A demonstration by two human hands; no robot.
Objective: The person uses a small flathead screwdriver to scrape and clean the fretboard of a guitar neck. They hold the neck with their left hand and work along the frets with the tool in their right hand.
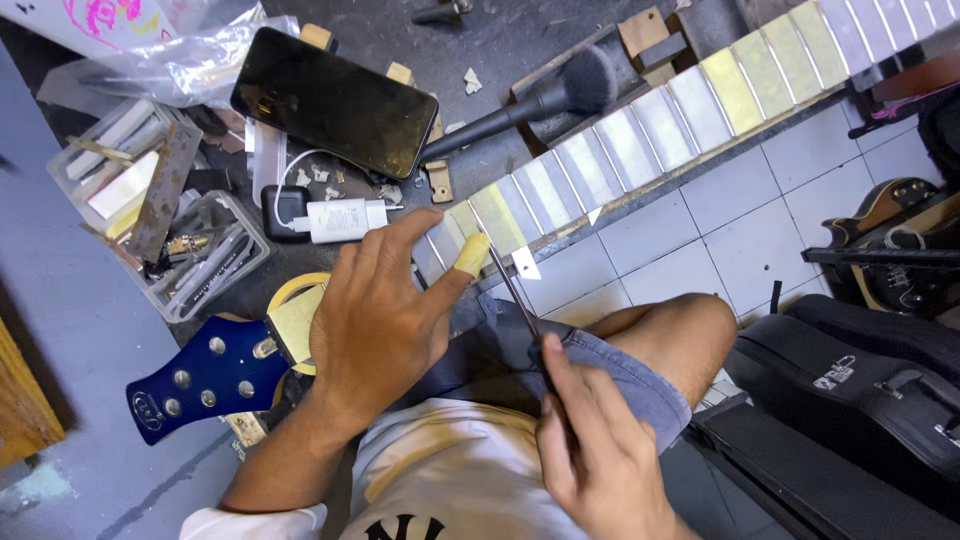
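Neck: guitar neck (pixel 640 125) lies slantwise across the dark workbench (pixel 500 40), its fretboard masked in strips of tape, running from the upper right down to the hands.
Headstock: blue headstock (pixel 205 375) pokes out at lower left, just beside the left wrist.
Left hand: left hand (pixel 375 320) lies palm down over the nut end of the neck, fingers spread and pressing, not clamped on anything; a yellow cover (pixel 470 255) caps the thumb tip against the fretboard's edge.
Right hand: right hand (pixel 590 440) sits low over the lap, fingers pinched shut on a thin dark tool (pixel 520 305).
Tool tip: the slim shaft angles up and left, its point reaching the neck's near edge just beside that capped thumb.
Hands together: close, the tool bridging the gap between them.
Bench clutter: black smartphone (pixel 335 100) well above the left hand, white charger (pixel 340 218) just past its fingertips, soft black brush (pixel 545 95) lying beyond the neck.
Left side: clear plastic tray (pixel 150 200) of files and rulers.
Right side: black guitar case (pixel 860 390) on the tiled floor.
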